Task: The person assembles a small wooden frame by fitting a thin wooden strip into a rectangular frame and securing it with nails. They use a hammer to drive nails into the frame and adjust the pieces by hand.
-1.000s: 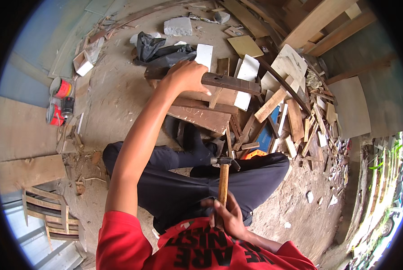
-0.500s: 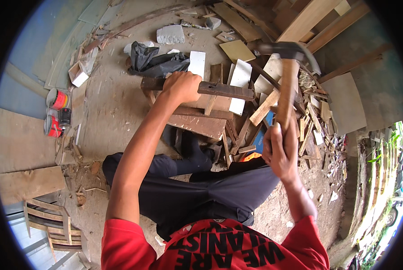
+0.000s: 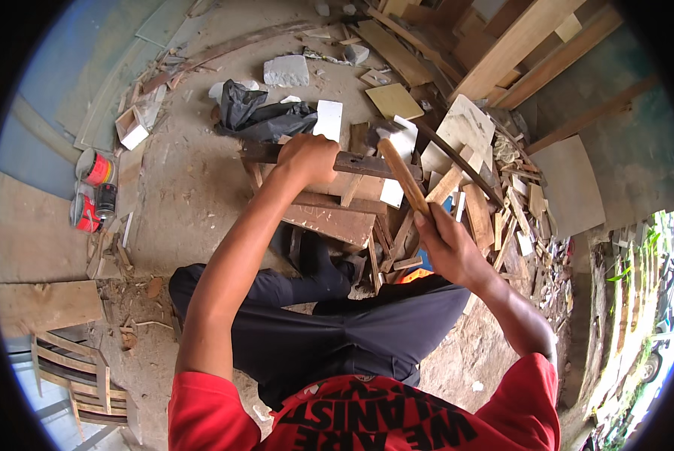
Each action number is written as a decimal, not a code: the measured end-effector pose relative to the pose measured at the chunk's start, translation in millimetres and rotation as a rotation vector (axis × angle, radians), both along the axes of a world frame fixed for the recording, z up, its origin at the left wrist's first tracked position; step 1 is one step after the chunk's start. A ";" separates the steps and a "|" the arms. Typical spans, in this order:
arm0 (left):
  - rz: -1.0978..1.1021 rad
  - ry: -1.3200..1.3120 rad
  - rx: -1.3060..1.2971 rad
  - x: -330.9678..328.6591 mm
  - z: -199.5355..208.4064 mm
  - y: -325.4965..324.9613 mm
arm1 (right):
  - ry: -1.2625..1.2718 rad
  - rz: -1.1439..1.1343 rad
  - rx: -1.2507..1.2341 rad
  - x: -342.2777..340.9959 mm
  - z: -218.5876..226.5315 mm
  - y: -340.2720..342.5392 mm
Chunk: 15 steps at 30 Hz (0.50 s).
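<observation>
My left hand (image 3: 307, 158) is closed around a long dark wooden bar (image 3: 265, 152). The bar runs crosswise above a low wooden bench (image 3: 329, 222), and a dark notch shows in it right of my fist. In my right hand (image 3: 451, 244) is a hammer (image 3: 404, 177), gripped by the lower end of its pale wooden handle. Motion smears the hammer's head, which is over the right part of the bar. Whether it touches the bar, I cannot tell.
Wood offcuts (image 3: 478, 218) are heaped to the right of the bench. A black plastic bag (image 3: 265, 113) and a pale block (image 3: 286, 71) lie beyond it. Red paint cans (image 3: 95, 167) stand at the left. Long planks (image 3: 521, 56) lean at the far right.
The hammer has swung down and to the left, from raised at the right to over the bar. My right hand has moved slightly left. My left hand keeps its grip on the bar.
</observation>
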<state>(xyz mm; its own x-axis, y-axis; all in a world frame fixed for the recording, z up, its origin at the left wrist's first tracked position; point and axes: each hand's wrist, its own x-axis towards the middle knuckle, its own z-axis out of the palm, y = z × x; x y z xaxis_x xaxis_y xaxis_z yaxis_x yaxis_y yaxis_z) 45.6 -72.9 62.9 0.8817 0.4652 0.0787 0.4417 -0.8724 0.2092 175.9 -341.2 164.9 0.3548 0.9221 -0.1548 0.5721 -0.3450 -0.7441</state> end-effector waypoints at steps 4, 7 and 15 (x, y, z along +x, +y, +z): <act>0.018 -0.061 -0.015 -3.8 -2.0 -0.4 | 0.078 -0.039 -0.055 3.6 31.1 4.1; 0.068 0.120 -0.028 -0.2 -0.1 4.7 | 0.188 -0.060 0.227 -2.0 57.7 8.8; 0.034 0.068 -0.049 3.4 7.8 -7.8 | 0.129 -0.054 0.027 27.9 -25.2 0.1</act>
